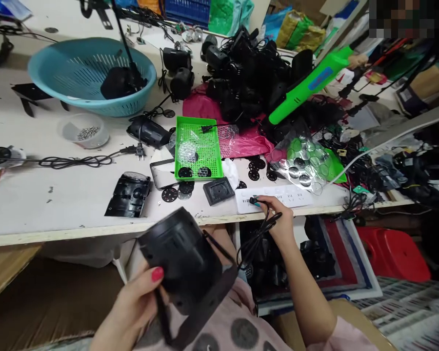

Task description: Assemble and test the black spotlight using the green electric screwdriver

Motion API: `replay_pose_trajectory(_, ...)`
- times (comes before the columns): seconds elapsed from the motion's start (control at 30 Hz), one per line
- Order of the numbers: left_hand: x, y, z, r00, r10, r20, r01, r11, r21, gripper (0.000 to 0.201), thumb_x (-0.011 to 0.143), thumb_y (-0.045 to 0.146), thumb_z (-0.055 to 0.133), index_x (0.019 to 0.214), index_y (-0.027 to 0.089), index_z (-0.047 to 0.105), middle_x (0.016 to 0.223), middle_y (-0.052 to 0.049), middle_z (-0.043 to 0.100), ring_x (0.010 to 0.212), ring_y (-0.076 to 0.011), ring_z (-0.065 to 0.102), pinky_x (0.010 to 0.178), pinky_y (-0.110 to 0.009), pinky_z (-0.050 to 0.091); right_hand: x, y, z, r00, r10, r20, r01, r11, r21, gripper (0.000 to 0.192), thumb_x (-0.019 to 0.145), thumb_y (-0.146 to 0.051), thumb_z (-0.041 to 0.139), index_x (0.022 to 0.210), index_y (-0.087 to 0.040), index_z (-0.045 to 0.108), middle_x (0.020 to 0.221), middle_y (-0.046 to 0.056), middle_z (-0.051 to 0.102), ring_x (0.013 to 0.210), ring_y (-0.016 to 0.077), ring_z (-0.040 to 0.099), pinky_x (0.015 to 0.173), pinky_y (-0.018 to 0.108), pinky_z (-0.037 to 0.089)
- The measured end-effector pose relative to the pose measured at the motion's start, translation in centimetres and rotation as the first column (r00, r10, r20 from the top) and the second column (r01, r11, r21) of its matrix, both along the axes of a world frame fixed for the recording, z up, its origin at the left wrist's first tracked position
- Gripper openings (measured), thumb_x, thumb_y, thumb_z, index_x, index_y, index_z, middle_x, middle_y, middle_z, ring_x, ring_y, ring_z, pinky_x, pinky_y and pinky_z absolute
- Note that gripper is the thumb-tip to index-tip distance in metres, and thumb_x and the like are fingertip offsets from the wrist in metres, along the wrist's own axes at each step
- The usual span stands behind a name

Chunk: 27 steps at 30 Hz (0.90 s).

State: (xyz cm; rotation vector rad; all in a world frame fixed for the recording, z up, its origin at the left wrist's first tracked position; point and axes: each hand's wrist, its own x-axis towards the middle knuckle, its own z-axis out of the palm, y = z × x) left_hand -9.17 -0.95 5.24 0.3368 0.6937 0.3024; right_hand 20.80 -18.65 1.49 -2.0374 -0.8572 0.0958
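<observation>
Black plastic fills the near view: a drum-shaped lamp housing (183, 256) sits in the person's left hand (133, 304), below the front edge of the tabletop (58, 204), over the lap. The fingers of that hand curl closed around the housing's underside, and the thumb with its red nail presses on the side. A black cord (254, 239) runs from the housing up to the right hand (280, 222), which reaches to the front edge of the tabletop. There its thumb and fingertips pinch shut on the black plug (255, 200), which touches the white power strip (289, 196) lying along that edge.

Farther in, near the middle of the tabletop, lies a green tray (197, 146) with round patterned discs in it and around it. A teal basket (91, 75) stands toward the back left corner, with a small clear bowl of screws (84, 130) in front of it. A heap of black lamp housings (249, 73) is piled at the back, and a green power tool (310, 83) leans on its right side.
</observation>
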Motion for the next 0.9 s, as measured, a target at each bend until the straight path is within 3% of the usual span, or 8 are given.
replay_pose_trajectory(0.13, 2.1, -1.4, -0.1, 0.994, -0.057, -0.094, 0.052, 0.997, -0.051, 0.044, 0.066, 0.033, 0.084, 0.107, 0.019, 0.075, 0.104, -0.008, 0.079, 0.112, -0.0362, 0.069, 0.101, -0.046, 0.055, 0.8, 1.1, 1.0, 0.989, 0.144, 0.038, -0.141, 0.987, -0.072, 0.014, 0.095, -0.027, 0.058, 0.098, -0.021, 0.07, 0.098, 0.007, 0.073, 0.091, 0.0211, 0.069, 0.081, 0.037, 0.055)
replay_pose_trajectory(0.3, 3.5, -0.3, 0.6, 0.977, 0.048, -0.208, -0.078, 0.987, -0.138, 0.026, 0.063, 0.033, 0.085, 0.083, 0.019, 0.077, 0.081, -0.006, 0.08, 0.106, -0.0349, 0.072, 0.1, -0.045, 0.055, 1.5, 1.8, 2.7, 0.951, 0.303, 0.065, -0.29, 0.945, -0.152, 0.016, 0.096, -0.023, 0.054, 0.099, -0.022, 0.07, 0.096, 0.006, 0.073, 0.094, 0.0216, 0.067, 0.084, 0.037, 0.054)
replay_pose_trajectory(0.4, 3.8, 0.1, 1.4, 0.95, 0.126, -0.286, -0.187, 0.962, -0.199, 0.019, 0.061, 0.03, 0.084, 0.075, 0.019, 0.077, 0.084, -0.006, 0.08, 0.105, -0.0354, 0.072, 0.102, -0.047, 0.054, 2.0, 2.0, 2.9, 0.921, 0.389, 0.029, -0.375, 0.904, -0.206, 0.017, 0.096, -0.021, 0.053, 0.099, -0.023, 0.07, 0.098, 0.005, 0.073, 0.094, 0.0203, 0.068, 0.083, 0.035, 0.054)
replay_pose_trajectory(0.47, 3.6, 0.0, 1.3, 0.951, 0.133, -0.278, -0.199, 0.954, -0.225, 0.017, 0.066, 0.031, 0.08, 0.078, 0.019, 0.079, 0.088, -0.006, 0.081, 0.109, -0.0347, 0.07, 0.105, -0.048, 0.051, 2.2, 2.2, 2.7, 0.916, 0.401, 0.018, -0.386, 0.893, -0.229, 0.016, 0.096, -0.021, 0.053, 0.099, -0.022, 0.069, 0.097, 0.005, 0.073, 0.093, 0.0203, 0.067, 0.082, 0.034, 0.053)
replay_pose_trajectory(0.63, 1.5, -1.9, -1.8, 0.983, 0.182, -0.018, -0.183, 0.97, -0.16, 0.023, 0.078, 0.046, 0.073, 0.083, 0.025, 0.081, 0.095, -0.005, 0.081, 0.128, -0.0334, 0.059, 0.116, -0.049, 0.039, 2.1, 2.7, 1.5, 0.929, 0.367, 0.042, -0.346, 0.905, -0.247, 0.013, 0.095, -0.021, 0.054, 0.096, -0.021, 0.068, 0.091, 0.004, 0.071, 0.085, 0.0187, 0.068, 0.075, 0.032, 0.054)
replay_pose_trajectory(0.73, 0.1, -3.6, -4.2, 0.974, 0.206, 0.096, -0.193, 0.973, -0.129, 0.035, 0.082, 0.058, 0.064, 0.089, 0.028, 0.081, 0.107, -0.003, 0.079, 0.136, -0.0307, 0.052, 0.12, -0.046, 0.033, 1.4, 2.0, 0.0, 0.933, 0.336, 0.132, -0.31, 0.932, -0.186, 0.015, 0.096, -0.026, 0.055, 0.101, -0.022, 0.069, 0.102, 0.008, 0.07, 0.098, 0.0234, 0.065, 0.085, 0.04, 0.053)
replay_pose_trajectory(0.83, -0.9, -4.8, -5.2, 0.984, 0.175, 0.04, -0.163, 0.965, -0.205, 0.058, 0.079, 0.065, 0.065, 0.113, 0.021, 0.076, 0.116, -0.01, 0.076, 0.132, -0.0342, 0.055, 0.118, -0.048, 0.036, 0.9, 0.7, -1.6, 0.928, 0.302, 0.22, -0.284, 0.952, -0.112, 0.029, 0.094, -0.032, 0.056, 0.119, -0.023, 0.067, 0.112, 0.014, 0.069, 0.109, 0.0316, 0.059, 0.093, 0.053, 0.047)
replay_pose_trajectory(0.9, -1.2, -5.2, -5.3, 0.97, 0.235, -0.055, -0.241, 0.938, -0.248, 0.07, 0.084, 0.066, 0.057, 0.131, 0.014, 0.065, 0.119, -0.016, 0.074, 0.126, -0.0359, 0.06, 0.114, -0.052, 0.041, 1.0, 0.3, -2.4, 0.907, 0.269, 0.326, -0.219, 0.959, -0.182, 0.046, 0.094, -0.042, 0.054, 0.134, -0.021, 0.061, 0.109, 0.016, 0.071, 0.108, 0.0351, 0.06, 0.092, 0.054, 0.048)
